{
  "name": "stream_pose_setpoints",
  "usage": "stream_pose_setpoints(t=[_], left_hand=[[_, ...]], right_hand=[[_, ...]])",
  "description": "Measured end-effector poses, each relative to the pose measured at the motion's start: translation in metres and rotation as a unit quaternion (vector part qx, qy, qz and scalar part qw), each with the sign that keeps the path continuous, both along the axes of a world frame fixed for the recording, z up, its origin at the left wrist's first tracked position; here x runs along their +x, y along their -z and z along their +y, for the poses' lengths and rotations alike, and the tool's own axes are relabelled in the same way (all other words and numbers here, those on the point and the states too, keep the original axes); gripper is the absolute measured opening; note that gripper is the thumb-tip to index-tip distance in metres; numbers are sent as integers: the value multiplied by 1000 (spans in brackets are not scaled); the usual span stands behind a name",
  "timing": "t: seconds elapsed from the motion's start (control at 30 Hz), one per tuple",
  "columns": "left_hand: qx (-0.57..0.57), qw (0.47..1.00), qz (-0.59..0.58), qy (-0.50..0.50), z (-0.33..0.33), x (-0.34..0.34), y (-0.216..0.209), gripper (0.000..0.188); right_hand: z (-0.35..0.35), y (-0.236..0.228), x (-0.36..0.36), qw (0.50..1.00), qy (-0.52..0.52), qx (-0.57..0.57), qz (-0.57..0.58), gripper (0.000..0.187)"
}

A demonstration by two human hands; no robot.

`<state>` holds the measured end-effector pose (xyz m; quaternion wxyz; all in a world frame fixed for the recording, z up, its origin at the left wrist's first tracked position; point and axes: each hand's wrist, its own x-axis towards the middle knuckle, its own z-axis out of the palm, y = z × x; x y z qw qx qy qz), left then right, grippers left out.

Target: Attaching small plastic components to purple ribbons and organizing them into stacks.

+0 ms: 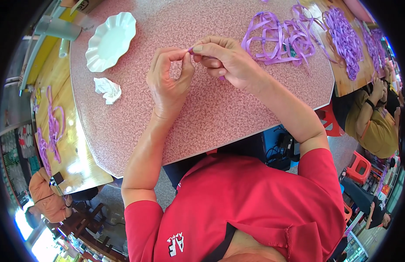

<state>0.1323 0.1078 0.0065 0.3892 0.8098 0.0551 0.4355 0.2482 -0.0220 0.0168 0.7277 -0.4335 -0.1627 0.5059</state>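
Both of my hands meet above the pink speckled table [202, 118], closed in pinches at the fingertips. Between them is a small piece of purple ribbon [190, 50], mostly covered by the fingers. My left hand [169, 81] pinches one side of it with thumb and index finger. From the other side, my right hand [230, 61] grips it, the remaining fingers curled in. A bit of purple also shows under the right palm. Loose loops of purple ribbon [274, 31] lie on the table to the right of my right hand.
A white scalloped plate [111, 41] and a crumpled white tissue [107, 90] lie to the left. More purple ribbon [344, 39] is heaped on the wooden table at right, and some [55, 126] lies on the left one. Other people sit on both sides, near a red stool [358, 167].
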Motion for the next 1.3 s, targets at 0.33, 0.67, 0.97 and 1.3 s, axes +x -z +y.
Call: stream_pose_setpoints(t=[0.33, 0.67, 0.97, 1.3], left_hand=[[-41, 998, 55, 10, 3, -2, 7, 17], [131, 991, -32, -13, 1, 0, -4, 23], [176, 983, -54, -11, 4, 1, -4, 31], [174, 984, -39, 14, 5, -2, -4, 34]], right_hand=[[5, 6, -15, 836, 166, -13, -523, 17], [0, -10, -10, 998, -2, -59, 11, 15], [-3, -12, -10, 998, -16, -57, -3, 16], [-3, -12, -8, 999, 12, -46, 7, 17]])
